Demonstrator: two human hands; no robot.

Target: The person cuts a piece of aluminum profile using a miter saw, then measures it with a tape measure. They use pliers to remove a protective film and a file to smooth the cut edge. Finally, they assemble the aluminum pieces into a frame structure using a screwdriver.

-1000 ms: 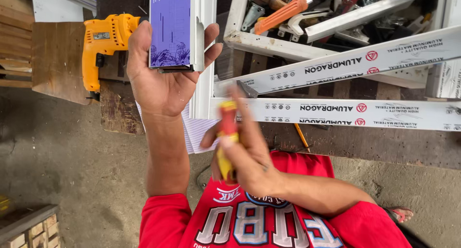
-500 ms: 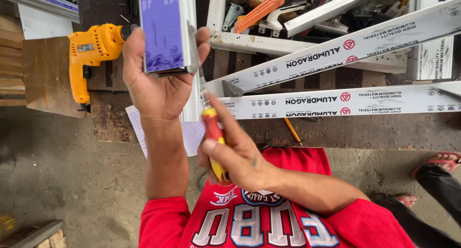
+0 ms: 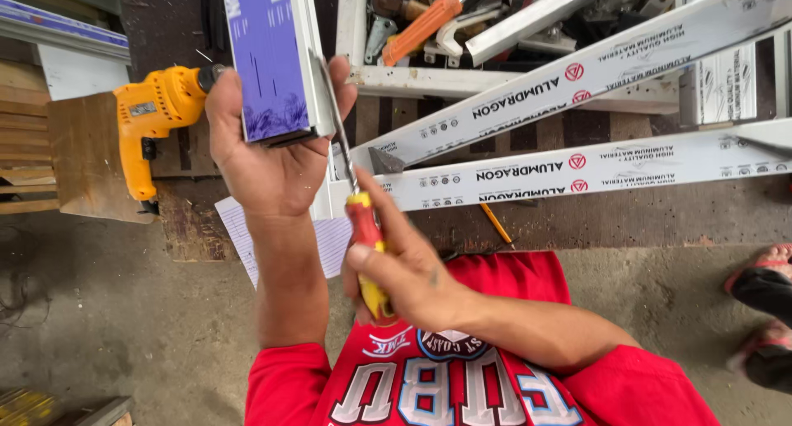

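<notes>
**With a screwdriver tip at a hand-held frame piece, a slip is the risk**

While the purple-filmed frame piece (image 3: 276, 59) is held up in the air, above the tabletop (image 3: 627, 220), the left hand (image 3: 272, 158) is closed around its lower end. The right hand (image 3: 404, 273) grips a screwdriver (image 3: 363, 228) by its red and yellow handle, the blade lying along the piece's edge, right by the left thumb. If the tip skids off, it could jab that thumb or scratch the film, I judge. An orange drill (image 3: 157, 117) and long white bars (image 3: 577, 166) lie beyond.
</notes>
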